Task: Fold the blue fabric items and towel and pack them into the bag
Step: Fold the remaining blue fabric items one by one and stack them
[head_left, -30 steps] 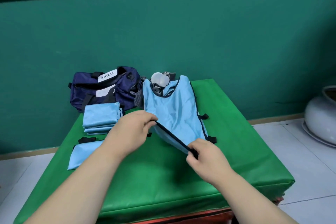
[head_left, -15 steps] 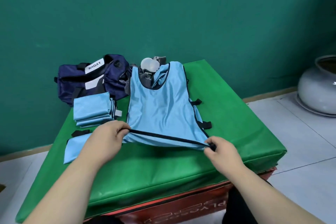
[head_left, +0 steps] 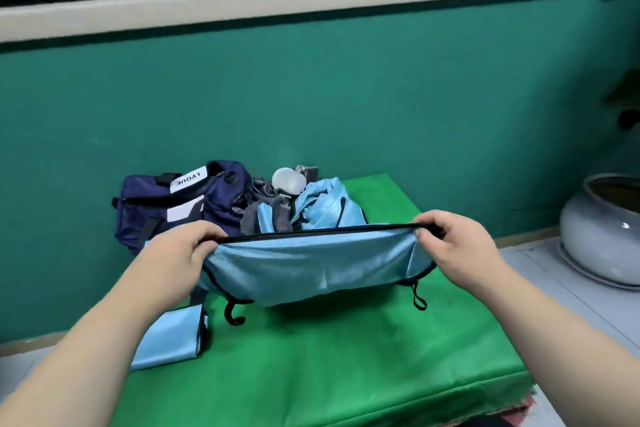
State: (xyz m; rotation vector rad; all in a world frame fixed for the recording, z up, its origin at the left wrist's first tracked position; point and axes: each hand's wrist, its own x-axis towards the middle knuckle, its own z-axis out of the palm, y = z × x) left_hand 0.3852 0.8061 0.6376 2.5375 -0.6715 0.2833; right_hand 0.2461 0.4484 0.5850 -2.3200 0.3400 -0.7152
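Step in hand: as I judge it, halving the light-blue vest (head_left: 311,270) before it goes into the bag.
Left hand (head_left: 183,253): fingers (head_left: 207,236) curled over the black-trimmed hem, pinching its left end.
Right hand (head_left: 453,246): pinches the right end of the same hem, fingers bent round it.
Vest position: stretched taut between the hands, hanging clear above the green tabletop (head_left: 346,364), black loops dangling below.
Bag (head_left: 180,198): navy, at the far left corner, well apart from the vest.
Doing it well: keep the hem level and tight, lower the cloth onto bare green, meet edge to edge, tuck the loops inside.
Risk: the slick fabric probably slides; press the crease flat before letting go.
Waiting: a rumpled blue heap (head_left: 322,208) beside a gray towel (head_left: 266,218); one folded piece (head_left: 169,336) lies near left.
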